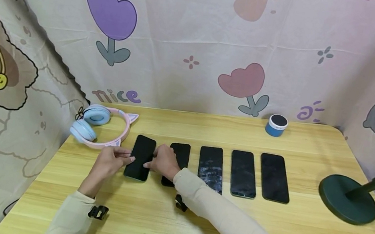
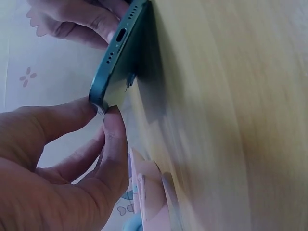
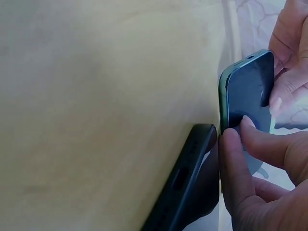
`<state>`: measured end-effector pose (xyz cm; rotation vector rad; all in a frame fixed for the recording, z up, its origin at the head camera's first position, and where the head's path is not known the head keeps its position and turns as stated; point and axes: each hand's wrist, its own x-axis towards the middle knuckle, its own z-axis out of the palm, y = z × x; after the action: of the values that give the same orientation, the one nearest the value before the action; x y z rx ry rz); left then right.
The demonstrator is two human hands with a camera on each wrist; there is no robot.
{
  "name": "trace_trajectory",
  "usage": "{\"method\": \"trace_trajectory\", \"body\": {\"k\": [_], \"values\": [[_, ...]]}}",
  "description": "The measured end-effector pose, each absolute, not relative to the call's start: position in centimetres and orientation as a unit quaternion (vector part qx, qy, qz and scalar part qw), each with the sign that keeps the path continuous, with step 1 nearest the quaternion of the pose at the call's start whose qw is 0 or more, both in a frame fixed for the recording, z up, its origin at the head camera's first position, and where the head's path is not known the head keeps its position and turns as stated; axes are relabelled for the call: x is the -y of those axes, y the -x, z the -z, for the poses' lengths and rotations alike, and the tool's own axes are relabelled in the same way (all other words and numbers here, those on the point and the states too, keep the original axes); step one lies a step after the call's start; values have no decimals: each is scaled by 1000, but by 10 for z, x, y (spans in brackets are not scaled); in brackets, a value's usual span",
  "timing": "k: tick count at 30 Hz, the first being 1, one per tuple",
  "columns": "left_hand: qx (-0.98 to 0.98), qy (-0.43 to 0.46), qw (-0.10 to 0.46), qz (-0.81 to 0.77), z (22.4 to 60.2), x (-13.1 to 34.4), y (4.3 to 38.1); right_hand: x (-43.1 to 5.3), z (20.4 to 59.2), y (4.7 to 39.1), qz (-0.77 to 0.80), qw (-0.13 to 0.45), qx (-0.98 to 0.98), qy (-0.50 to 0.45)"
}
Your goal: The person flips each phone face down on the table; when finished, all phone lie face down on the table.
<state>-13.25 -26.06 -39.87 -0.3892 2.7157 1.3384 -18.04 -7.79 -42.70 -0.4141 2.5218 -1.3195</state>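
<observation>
Both hands hold a dark-screened smartphone point(image 1: 140, 154) at the left end of a row of phones. On its left edge, the left hand point(image 1: 110, 162) pinches it between thumb and fingers. The right hand point(image 1: 165, 162) grips the opposite edge, its wrist passing over the second phone point(image 1: 182, 154). In the left wrist view the held phone's green frame point(image 2: 121, 41) with its charging port stands off the tabletop, tilted. From the right wrist, its screen point(image 3: 248, 91) faces the camera, and the neighbouring phone point(image 3: 192, 168) lies close by on the table.
Further right lie a phone with a smudged screen point(image 1: 211, 161) and two more phones point(image 1: 243, 174). Pink and blue cat-ear headphones point(image 1: 97, 115) rest at the left edge. A small blue speaker point(image 1: 276, 126) stands at the back; a dark green stand base point(image 1: 347, 199) is at right.
</observation>
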Motion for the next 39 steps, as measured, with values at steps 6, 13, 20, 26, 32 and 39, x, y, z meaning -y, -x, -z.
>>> {"method": "trace_trajectory", "body": {"k": [6, 13, 20, 26, 32, 39], "values": [[-876, 127, 53, -462, 397, 260, 132, 76, 426, 178, 459, 126, -868, 141], [-848, 126, 72, -510, 397, 259, 130, 74, 427, 173, 514, 129, -834, 150], [-803, 115, 96, -577, 398, 258, 131, 74, 429, 171, 548, 141, -813, 136], [-791, 106, 109, -592, 399, 256, 131, 74, 427, 167, 581, 150, -790, 126], [-782, 95, 110, -606, 401, 255, 132, 73, 425, 165, 602, 159, -774, 114], [-774, 77, 106, -619, 405, 252, 132, 70, 425, 164, 638, 179, -741, 108]]}}
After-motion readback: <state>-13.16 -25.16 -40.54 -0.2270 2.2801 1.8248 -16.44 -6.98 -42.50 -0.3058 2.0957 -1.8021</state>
